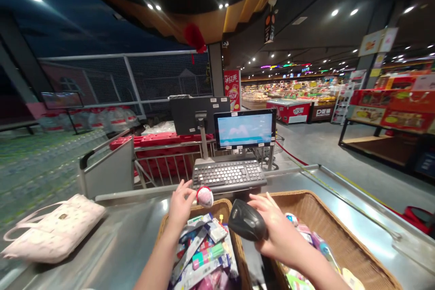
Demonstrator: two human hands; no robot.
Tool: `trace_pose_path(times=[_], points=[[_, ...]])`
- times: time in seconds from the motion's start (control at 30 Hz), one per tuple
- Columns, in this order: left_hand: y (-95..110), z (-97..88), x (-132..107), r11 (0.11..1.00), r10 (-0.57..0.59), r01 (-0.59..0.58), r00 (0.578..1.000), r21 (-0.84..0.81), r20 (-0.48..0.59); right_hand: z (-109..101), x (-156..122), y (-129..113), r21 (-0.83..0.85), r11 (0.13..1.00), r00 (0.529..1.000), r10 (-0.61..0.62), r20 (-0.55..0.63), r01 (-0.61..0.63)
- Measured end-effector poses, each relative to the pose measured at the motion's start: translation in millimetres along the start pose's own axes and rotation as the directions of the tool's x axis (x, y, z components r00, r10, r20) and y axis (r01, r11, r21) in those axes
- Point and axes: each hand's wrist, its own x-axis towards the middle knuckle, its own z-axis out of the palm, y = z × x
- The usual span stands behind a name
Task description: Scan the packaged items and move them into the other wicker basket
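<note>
Left hand [180, 205] raised, fingers spread; right hand [275, 226] curled, palm down.

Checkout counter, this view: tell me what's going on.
A person at a steel checkout counter holds a black handheld scanner in their right hand, over wicker baskets of packaged goods. Their left hand is beside a small red-and-white item, perhaps touching it. A keyboard and screen stand beyond.

the tabletop [112, 231] is surfaced in smooth, glossy steel. the left basket [204, 207] and the right basket [335, 231] are woven from rough tan wicker. the barcode scanner [246, 220] is moulded in glossy black plastic, the keyboard [228, 173] in matt dark plastic. the packets [200, 253] are wrapped in shiny printed film, and the handbag [54, 231] is covered in smooth pale leather-like material.
</note>
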Motion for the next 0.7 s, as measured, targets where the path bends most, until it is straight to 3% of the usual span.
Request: trace_pose_path(times=[0.37,0.57,0.7], points=[[-65,-34.3,-59,0.983,-0.141,0.122,0.981,0.135,0.137,34,16,-18,0.041,0.997,0.993,-0.061,0.099,0.058],[-84,-42.1,-91,0.962,-0.209,0.14,0.93,0.234,0.302,51,20,-26,0.077,0.994,0.982,-0.088,0.165,0.076],[-87,-42.6,-106,0.938,-0.214,0.066,0.881,0.339,0.422,58,22,-31,0.104,0.992,0.981,-0.091,0.171,0.074]])
